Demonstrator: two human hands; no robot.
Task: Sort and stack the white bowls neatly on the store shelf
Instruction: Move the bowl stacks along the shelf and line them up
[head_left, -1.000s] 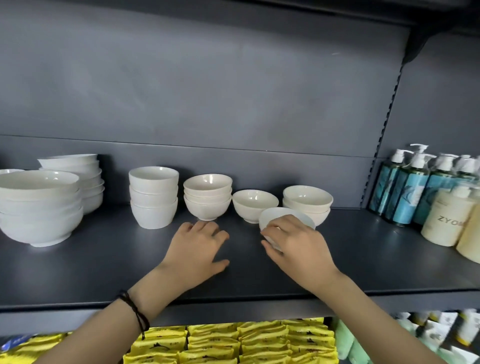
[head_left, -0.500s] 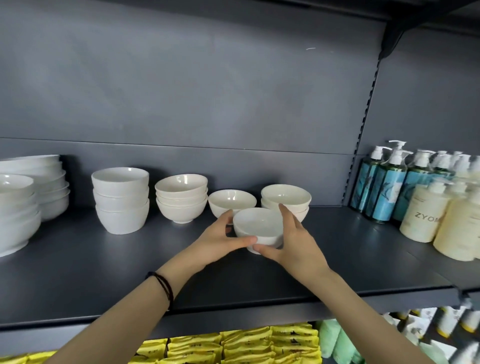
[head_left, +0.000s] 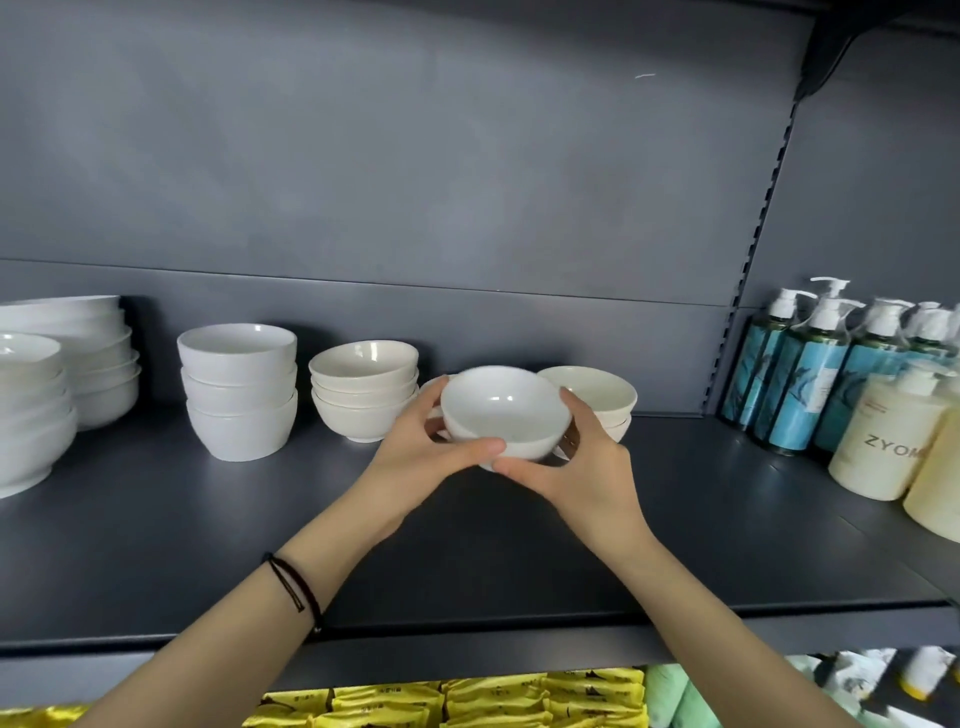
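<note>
1. Both hands held 1 small white bowl above the dark grey shelf, its opening tilted toward the camera.
2. The left hand wrapped the bowl's left side, thumb pressed along the lower front wall and fingers curled behind the rim.
3. The right hand gripped the right side, thumb under the front of the base, fingers reaching up behind the rim.
4. A dark cord bracelet circled the left wrist.
5. Just behind the held bowl, a single bowl was mostly hidden by the left hand; only a sliver of rim showed.
6. To the right behind it stood a stack of 2 bowls, partly covered by the right hand.
7. To the left sat a stack of 3 cream bowls, its top bowl tilted, then a stack of 3 taller bowls.
8. Larger bowl stacks filled the far left of the shelf.
9. At the right end stood teal pump bottles and cream bottles, 1 lettered "ZYOM".
10. Yellow packets lay on the shelf below.
</note>
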